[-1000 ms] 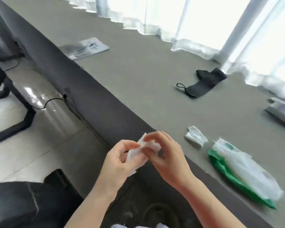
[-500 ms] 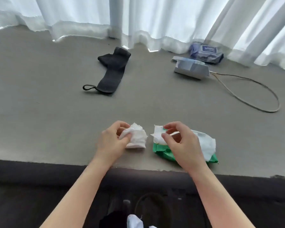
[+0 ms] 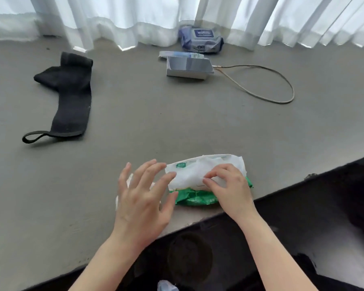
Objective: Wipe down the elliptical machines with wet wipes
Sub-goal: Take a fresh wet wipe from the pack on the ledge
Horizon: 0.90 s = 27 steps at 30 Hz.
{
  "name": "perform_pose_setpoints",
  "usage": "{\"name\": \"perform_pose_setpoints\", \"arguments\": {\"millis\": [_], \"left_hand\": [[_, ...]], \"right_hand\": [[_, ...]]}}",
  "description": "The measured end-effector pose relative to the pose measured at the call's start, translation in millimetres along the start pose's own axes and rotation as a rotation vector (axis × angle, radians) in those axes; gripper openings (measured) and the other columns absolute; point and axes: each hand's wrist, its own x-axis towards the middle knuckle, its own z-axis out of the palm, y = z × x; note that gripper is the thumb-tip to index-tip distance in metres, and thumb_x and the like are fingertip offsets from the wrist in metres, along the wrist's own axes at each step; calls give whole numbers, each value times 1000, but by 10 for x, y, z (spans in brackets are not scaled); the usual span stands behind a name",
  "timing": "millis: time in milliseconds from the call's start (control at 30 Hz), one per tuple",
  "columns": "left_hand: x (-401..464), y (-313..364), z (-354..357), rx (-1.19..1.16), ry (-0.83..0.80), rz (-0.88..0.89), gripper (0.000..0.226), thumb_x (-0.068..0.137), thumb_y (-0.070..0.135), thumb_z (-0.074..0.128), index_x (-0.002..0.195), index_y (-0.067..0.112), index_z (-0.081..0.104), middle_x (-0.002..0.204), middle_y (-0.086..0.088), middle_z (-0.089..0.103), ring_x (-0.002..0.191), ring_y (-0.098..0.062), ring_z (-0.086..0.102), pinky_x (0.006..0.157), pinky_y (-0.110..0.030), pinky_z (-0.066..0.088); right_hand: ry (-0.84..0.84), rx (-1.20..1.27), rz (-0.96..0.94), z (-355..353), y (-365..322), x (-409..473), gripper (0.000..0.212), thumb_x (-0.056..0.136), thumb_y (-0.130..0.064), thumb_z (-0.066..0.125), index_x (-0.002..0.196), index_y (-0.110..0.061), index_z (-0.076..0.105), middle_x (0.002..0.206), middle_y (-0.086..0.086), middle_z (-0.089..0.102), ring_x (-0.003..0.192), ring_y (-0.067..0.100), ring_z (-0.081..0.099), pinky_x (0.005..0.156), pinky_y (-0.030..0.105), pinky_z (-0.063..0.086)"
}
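A green wet wipe pack [image 3: 194, 198] with a white top lies on the grey ledge [image 3: 135, 122] near its front edge. My right hand [image 3: 229, 185] rests on the pack, with bent fingertips pinching the white top layer. My left hand [image 3: 141, 198] hovers just left of the pack, fingers spread and straight, its fingertips at the pack's left end. Beneath that hand lies a crumpled white wipe [image 3: 117, 201], mostly hidden by the palm. No elliptical machine is in view.
On the ledge lie a black strap with a loop [image 3: 69, 97] at the left, a silver box [image 3: 187, 67] with a looping cable [image 3: 271, 89], and a blue wipe pack [image 3: 202, 39] by the white curtains [image 3: 135, 15]. Beyond the ledge's front edge it drops to dark floor.
My left hand has let go of the crumpled wipe, which now lies on the ledge, and spread its fingers. My right hand has shifted further onto the pack's top.
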Motion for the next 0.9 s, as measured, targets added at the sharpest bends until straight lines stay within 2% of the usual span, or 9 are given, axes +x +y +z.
{"name": "perform_pose_setpoints", "arguments": {"millis": [67, 167, 233, 333, 467, 600, 700, 767, 900], "left_hand": [[144, 13, 123, -44, -69, -44, 34, 81, 40, 56, 105, 22, 71, 114, 1, 67, 115, -17, 53, 107, -50, 29], [329, 36, 257, -157, -165, -128, 32, 79, 44, 59, 98, 22, 72, 105, 5, 69, 102, -16, 59, 99, -42, 38], [448, 95, 263, -263, -185, -178, 19, 81, 34, 68, 88, 18, 72, 93, 6, 71, 88, -20, 65, 82, -36, 48], [597, 152, 203, -445, -218, -287, 7, 86, 22, 75, 81, 25, 71, 81, 15, 70, 76, -13, 63, 67, -26, 43], [702, 189, 150, -658, -236, -293, 28, 89, 16, 72, 76, 40, 65, 79, 17, 70, 79, -7, 65, 71, -14, 46], [887, 427, 171, -886, -210, -328, 21, 91, 15, 69, 77, 31, 68, 74, 15, 70, 81, -11, 70, 78, -23, 52], [1144, 677, 175, -1003, -172, -251, 24, 93, 11, 65, 79, 30, 66, 70, 18, 67, 72, -3, 66, 71, -17, 50], [1332, 809, 144, -977, -158, -130, 27, 95, 12, 64, 82, 36, 65, 71, 18, 63, 70, 2, 59, 69, -15, 47], [1682, 1027, -13, -922, -281, 215, 20, 90, 26, 61, 83, 43, 67, 81, 25, 63, 78, 7, 59, 68, -7, 43]], "right_hand": [[34, 120, 38, -41, -21, 13, 7, 83, -12, 75, 80, -18, 73, 90, -18, 58, 92, -3, 54, 83, 5, 35], [73, 198, 37, -141, -61, 34, 14, 82, -7, 75, 77, -19, 71, 88, -17, 63, 92, -15, 52, 81, 2, 35], [42, 202, 25, -208, -90, 34, 15, 83, -7, 73, 77, -20, 69, 86, -15, 65, 91, -8, 55, 78, 4, 36], [-85, 130, 38, -249, -107, 23, 14, 86, -11, 68, 80, -23, 66, 88, -10, 66, 88, 2, 57, 75, 9, 39], [-87, 161, 109, -265, -94, -21, 12, 94, -13, 59, 87, -22, 57, 89, -10, 65, 87, 1, 58, 70, 5, 38], [114, 431, 181, -408, -76, -4, 20, 98, -19, 55, 86, -34, 51, 93, -6, 66, 87, 3, 58, 76, 18, 42], [217, 621, 171, -643, -103, 44, 20, 97, -15, 58, 90, -33, 52, 90, -11, 66, 85, 5, 60, 75, 18, 44], [246, 726, 120, -829, -145, 49, 30, 94, -3, 60, 104, -31, 53, 106, -5, 67, 92, 7, 65, 80, 19, 48], [295, 565, -4, -1254, -281, -28, 52, 81, -29, 72, 122, -53, 52, 126, -8, 53, 109, 7, 59, 94, 26, 50]]}}
